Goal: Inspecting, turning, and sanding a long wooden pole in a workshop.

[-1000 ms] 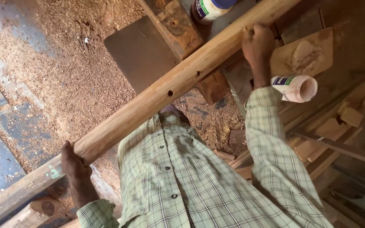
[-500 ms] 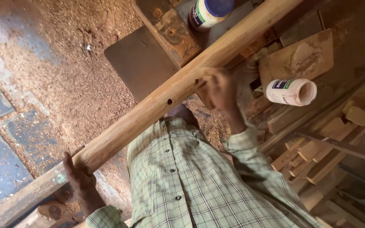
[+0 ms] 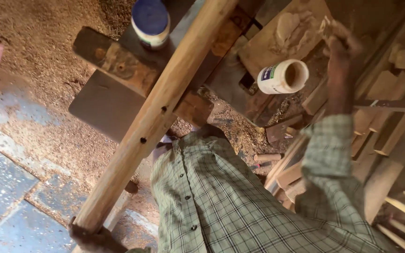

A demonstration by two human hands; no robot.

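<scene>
Moved: right hand [image 3: 336, 44], off the long pale round wooden pole [image 3: 153, 122], now pinching a lump of pale putty. Left hand [image 3: 92, 239] clamps the pole's near end; pole rests across a dark bench block [image 3: 118, 63]. Likely heavy, stiff; grip both ends.

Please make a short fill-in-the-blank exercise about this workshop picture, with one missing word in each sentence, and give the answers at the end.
1. The left hand grips the lower end of a long wooden ____ with small dark holes in its side.
2. The white jar lies on its side, and it has no ____ on it.
3. The right hand is raised above that jar and does not ____ it.
4. The floor beside the bench is covered with ____.

Missing words: pole; lid; touch; sawdust
</scene>
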